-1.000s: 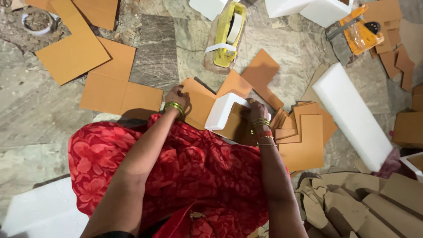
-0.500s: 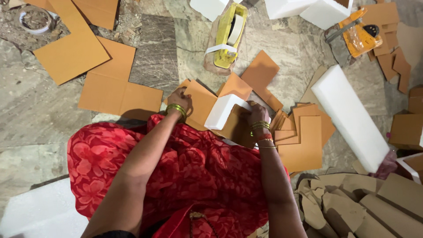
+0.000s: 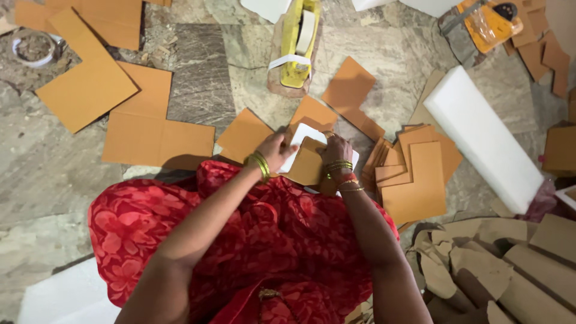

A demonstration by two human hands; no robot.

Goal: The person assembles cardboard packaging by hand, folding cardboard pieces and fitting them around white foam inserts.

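Brown cardboard piece (image 3: 306,165) folded over white foam block (image 3: 302,137), both hands gripping.

bare stone floor (image 3: 198,90) lies open ahead-left of the left hand (image 3: 277,150). a tape dispenser (image 3: 297,45) blocks straight ahead; a cardboard stack (image 3: 414,174) and a foam block (image 3: 486,138) crowd the right hand's (image 3: 336,150) side.

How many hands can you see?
2: the left hand and the right hand, side by side on a brown cardboard piece over a white foam block.
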